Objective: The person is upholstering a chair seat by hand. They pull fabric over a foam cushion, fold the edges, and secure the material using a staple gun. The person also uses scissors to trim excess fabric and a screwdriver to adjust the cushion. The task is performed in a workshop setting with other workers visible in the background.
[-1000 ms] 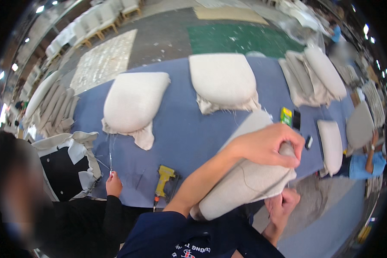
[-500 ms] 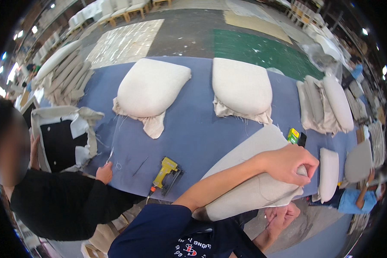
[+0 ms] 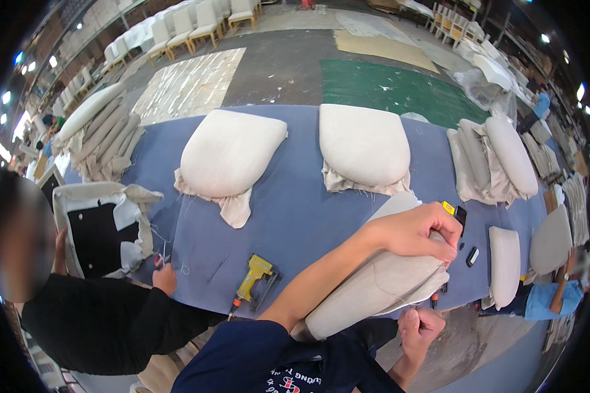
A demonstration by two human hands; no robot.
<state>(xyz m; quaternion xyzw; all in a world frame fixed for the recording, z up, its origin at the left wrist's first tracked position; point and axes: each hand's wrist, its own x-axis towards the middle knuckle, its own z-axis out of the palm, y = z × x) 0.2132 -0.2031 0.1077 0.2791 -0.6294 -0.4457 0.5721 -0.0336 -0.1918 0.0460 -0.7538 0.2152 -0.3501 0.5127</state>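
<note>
A beige fabric-covered seat cushion (image 3: pixel 373 281) stands tilted on edge against my body at the table's front. My left arm reaches across it, and my left hand (image 3: pixel 416 229) is closed over its upper right edge, thumb and fingers gripping the fabric. Just below the cushion's lower right edge is my right hand (image 3: pixel 419 331), its fingers curled together. Thin thread-like strands show near that edge; what the right fingers hold, if anything, is too small to make out. The cushion's underside faces away from view.
On the blue table (image 3: pixel 288 216) lie a yellow staple gun (image 3: pixel 252 278), two padded cushions (image 3: pixel 233 150) (image 3: pixel 364 144), and cushion stacks at left (image 3: pixel 101 137) and right (image 3: pixel 498 157). A co-worker at left holds scissors (image 3: pixel 160 255) beside an upturned cushion (image 3: pixel 101 229). Another person (image 3: pixel 550 301) stands far right.
The cushion has been turned and drawn back, uncovering a small dark object on the table. My left hand moved slightly left with it. My right hand has closed tighter, slightly lower and left.
</note>
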